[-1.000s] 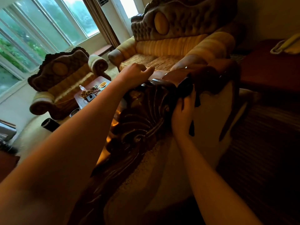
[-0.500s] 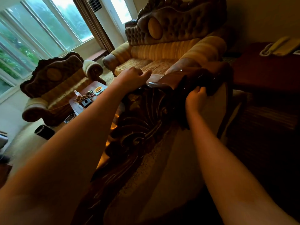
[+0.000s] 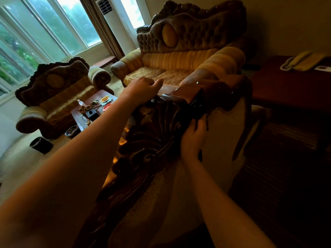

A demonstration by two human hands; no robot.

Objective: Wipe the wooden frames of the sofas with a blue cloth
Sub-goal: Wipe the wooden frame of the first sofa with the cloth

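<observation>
— Cloth (image 3: 197, 111) first: where do you have it?

— I see it as a dark bunch under the right hand (image 3: 192, 138), pressed against the carved frame (image 3: 154, 133) at the back of the near sofa. The fingers are curled over it, fingertips up toward the frame's top rail. It is too dim for me to tell its colour.

— Which way does the frame run?

— Its long axis goes from low at my near left, rising away to the right, past both hands, to a glossy rounded rail beyond the right hand. The fan-shaped carving lies between the two forearms.

— And the cloth's own direction?

— It sits along the right edge of the carving, where wood meets the pale upholstery; a small dark tail of it shows just below the right wrist. More than that I cannot tell.

— Left hand (image 3: 143, 86)?

— It rests on the top of the frame, up and left of the right hand, fingers loosely curled, thumb out to the right. I see nothing held in it. The two hands are apart, with the crest of the carving between them.

— Anything past the hands?

— A yellow sofa (image 3: 179, 65) beyond the left hand, an armchair (image 3: 57, 90) and a cluttered table (image 3: 93, 108) to its left, a phone (image 3: 302, 61) far right of the right hand.
</observation>
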